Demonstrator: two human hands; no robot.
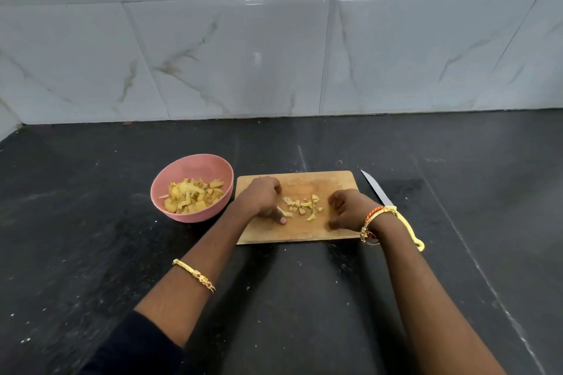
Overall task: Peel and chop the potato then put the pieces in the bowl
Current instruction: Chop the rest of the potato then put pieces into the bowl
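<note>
I have both hands down on the board (332,179), one on each side of the last potato pieces (301,205). My left hand (262,196) is cupped, fingers curled downward, thumb flat on the wood and touching one piece. My right hand (348,207) is also half closed, fingertips on the board just beside the pile. I cannot tell if either hand holds a piece already; it seems they only enclose the pile.

I judge the step is to gather these pieces. To do it well, I would push the hands together so the pieces make one heap, then lift them with cupped fingers and carry them low to the left.

The bowl (195,166) stands just beside the board's left edge. It is maybe half full of yellow pieces, some thin like peel. The knife (376,189) lies on the counter (91,253) beside the board's right edge, partly behind my right wrist.
</note>
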